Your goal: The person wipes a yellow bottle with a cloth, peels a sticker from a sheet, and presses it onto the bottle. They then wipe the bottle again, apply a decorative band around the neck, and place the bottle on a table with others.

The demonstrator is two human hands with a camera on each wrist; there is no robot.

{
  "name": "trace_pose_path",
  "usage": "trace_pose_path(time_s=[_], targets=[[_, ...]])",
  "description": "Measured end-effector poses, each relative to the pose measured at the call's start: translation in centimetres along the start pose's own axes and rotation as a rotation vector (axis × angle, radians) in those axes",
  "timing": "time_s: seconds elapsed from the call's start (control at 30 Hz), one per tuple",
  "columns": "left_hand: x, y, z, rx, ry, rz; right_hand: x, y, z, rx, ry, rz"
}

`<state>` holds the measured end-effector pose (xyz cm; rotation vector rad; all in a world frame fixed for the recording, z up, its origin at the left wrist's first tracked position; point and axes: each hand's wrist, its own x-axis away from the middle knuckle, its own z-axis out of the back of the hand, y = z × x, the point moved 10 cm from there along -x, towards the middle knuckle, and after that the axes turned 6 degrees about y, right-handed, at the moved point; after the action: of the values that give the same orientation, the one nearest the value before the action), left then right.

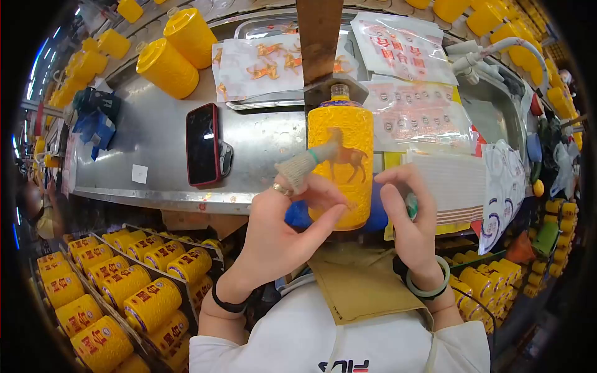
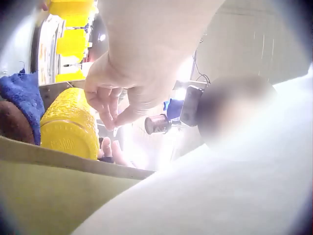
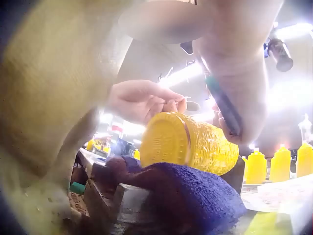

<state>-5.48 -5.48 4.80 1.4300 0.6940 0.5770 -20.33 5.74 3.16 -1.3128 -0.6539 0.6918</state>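
In the head view a yellow embossed bottle (image 1: 323, 133) with a brown horse picture lies neck away, on a blue towel (image 3: 195, 191). My left hand (image 1: 273, 233) is at the bottle's left side, a knitted sleeve (image 1: 301, 169) on its index finger. Its thumb and a fingertip pinch a tiny thin piece (image 2: 116, 130) above the base end of the bottle; its kind is too small to tell. My right hand (image 1: 411, 217) is right of the bottle with curled fingers. They hold a slim dark strip with a green end (image 3: 222, 105), mostly hidden in the head view.
A phone (image 1: 203, 144) and two yellow bottles (image 1: 168, 68) stand left on the metal bench (image 1: 152, 124). Behind lie horse decal sheets (image 1: 261, 65); at right are printed sheets (image 1: 416, 115) and a paper stack (image 1: 454, 186). Crates of bottles (image 1: 152, 304) flank the person. A brown bar (image 1: 319, 40) rises behind the bottle.
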Motion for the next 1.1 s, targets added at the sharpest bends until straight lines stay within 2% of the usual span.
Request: trace_pose_path(time_s=[0.07,0.17,0.3,0.37,0.43,0.57,0.63,0.67,0.8,0.9,1.1], targets=[[-0.6,0.4,-0.4,-0.239,-0.028,-0.051,0.1,0.4,-0.3,0.007,-0.001,0.007],[-1.1,-0.1,-0.7,-0.322,-0.019,-0.014,0.3,1.7,-0.8,-0.022,0.005,-0.022],[-1.6,-1.0,0.1,-0.336,0.003,-0.002,0.4,2.9,-1.3,-0.042,-0.004,-0.050],[-2.3,-0.3,0.7,-0.346,0.046,-0.117,0.2,3.5,-1.5,-0.063,-0.022,-0.076],[-2.5,-1.6,1.0,-0.351,-0.006,-0.104,0.2,3.8,-1.8,-0.086,-0.042,-0.100],[-2.0,-2.6,0.6,-0.125,-0.020,-0.086,-0.1,3.7,-1.4,-0.096,-0.040,-0.124],[-1.0,-4.5,0.5,0.326,0.103,0.174,-0.3,3.8,-1.4,-0.081,-0.073,-0.133],[-0.5,-4.8,-0.1,0.385,0.079,0.231,-0.3,4.0,-1.4,-0.077,-0.081,-0.144],[0.9,-5.4,-1.6,0.351,-0.005,0.168,0.0,4.4,-1.8,-0.089,-0.091,-0.190],[1.2,-5.6,-1.7,0.439,0.013,0.225,0.0,5.1,-1.7,-0.135,-0.100,-0.216],[1.4,-5.9,-1.8,0.416,0.008,0.203,-0.1,4.6,-1.8,-0.100,-0.101,-0.227]])
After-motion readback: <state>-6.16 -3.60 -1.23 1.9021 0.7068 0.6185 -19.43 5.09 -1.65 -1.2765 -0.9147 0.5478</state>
